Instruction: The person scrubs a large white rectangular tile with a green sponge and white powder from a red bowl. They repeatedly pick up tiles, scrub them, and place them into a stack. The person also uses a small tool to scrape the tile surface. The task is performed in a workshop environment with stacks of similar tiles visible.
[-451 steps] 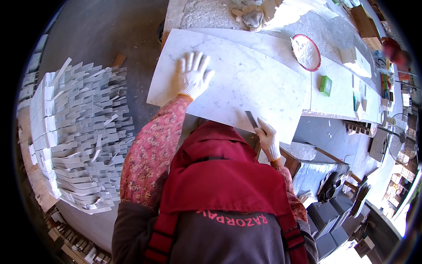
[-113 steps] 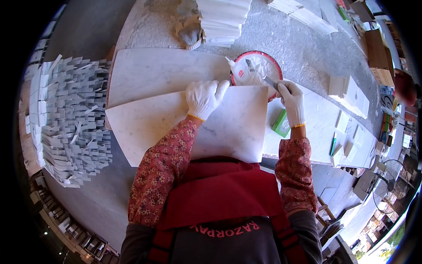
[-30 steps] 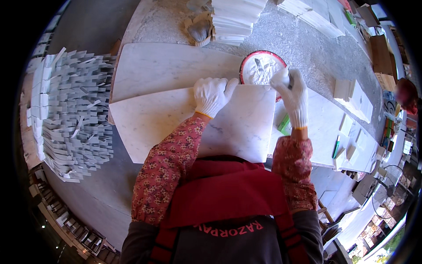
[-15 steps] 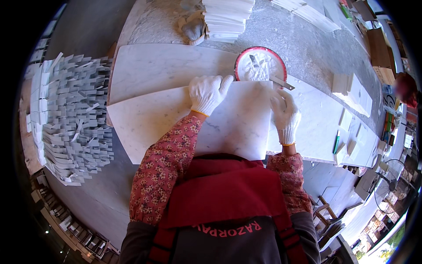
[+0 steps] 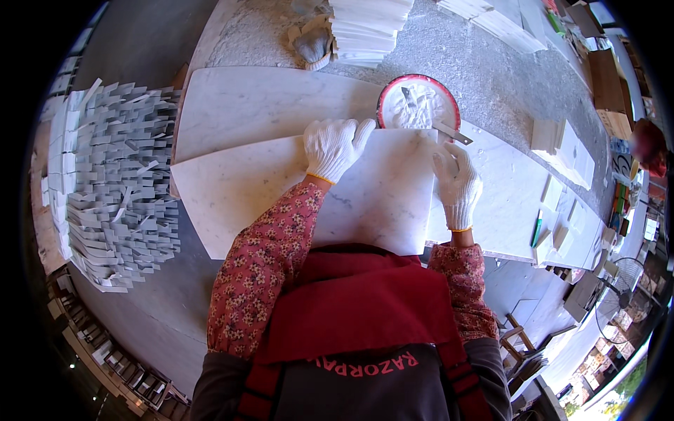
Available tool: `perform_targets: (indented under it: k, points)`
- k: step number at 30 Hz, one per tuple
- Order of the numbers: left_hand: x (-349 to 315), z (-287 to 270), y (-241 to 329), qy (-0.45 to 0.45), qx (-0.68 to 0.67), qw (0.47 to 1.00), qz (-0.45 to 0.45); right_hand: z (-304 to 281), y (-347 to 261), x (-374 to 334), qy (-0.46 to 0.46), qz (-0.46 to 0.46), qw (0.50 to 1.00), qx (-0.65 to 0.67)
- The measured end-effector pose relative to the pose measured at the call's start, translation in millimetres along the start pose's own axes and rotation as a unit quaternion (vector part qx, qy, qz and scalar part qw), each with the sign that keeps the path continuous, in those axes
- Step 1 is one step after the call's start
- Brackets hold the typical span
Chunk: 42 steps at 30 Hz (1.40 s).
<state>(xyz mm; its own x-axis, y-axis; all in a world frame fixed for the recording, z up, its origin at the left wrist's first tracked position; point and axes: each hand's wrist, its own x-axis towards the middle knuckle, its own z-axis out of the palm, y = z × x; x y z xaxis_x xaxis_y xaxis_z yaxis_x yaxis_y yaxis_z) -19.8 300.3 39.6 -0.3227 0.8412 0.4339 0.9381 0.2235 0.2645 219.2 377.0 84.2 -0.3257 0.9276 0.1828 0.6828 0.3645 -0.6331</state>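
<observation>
A white, grey-veined marble slab (image 5: 375, 203) lies tilted in front of me, its near edge against my red apron. My left hand (image 5: 335, 149), in a white knitted glove, grips its far edge, fingers curled over and thumb apart. My right hand (image 5: 458, 184), gloved alike, is at the slab's right edge near the far corner. Its fingers are bent together, and what they pinch, if anything, is hidden. Just beyond stands a red-rimmed bowl (image 5: 419, 105) of white paste. A putty knife (image 5: 454, 133) rests across its rim; another blade (image 5: 407, 96) stands in the paste.
Beneath lies another marble slab (image 5: 267, 105). White strips are stacked at the far side (image 5: 368, 31), beside a crumpled glove (image 5: 312, 45). A big pile of strips (image 5: 123, 182) stands left. Rightward are white blocks (image 5: 562, 151), a green tool (image 5: 537, 228), a fan (image 5: 621, 295) and another person (image 5: 647, 144).
Both hands keep nearly the same place and grip. The view has shifted slightly, so the bowl and stacks sit a little farther right.
</observation>
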Motion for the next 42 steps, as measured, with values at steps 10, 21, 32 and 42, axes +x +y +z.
perform_targets:
  k: [10,21,32,42]
  points:
    - [2,-2,0,-0.005,-0.006,1.000,-0.008,-1,-1,1,-0.001,-0.003,1.000,-0.008]
    - [2,-3,1,-0.012,0.004,1.000,-0.008,-1,-2,2,0.001,-0.009,1.000,-0.014]
    - [2,-3,2,-0.002,0.004,1.000,-0.005,-2,-7,1,0.005,-0.004,1.000,-0.009]
    - [1,-2,1,0.001,0.003,1.000,-0.008,-2,-8,2,-0.001,0.002,1.000,-0.016]
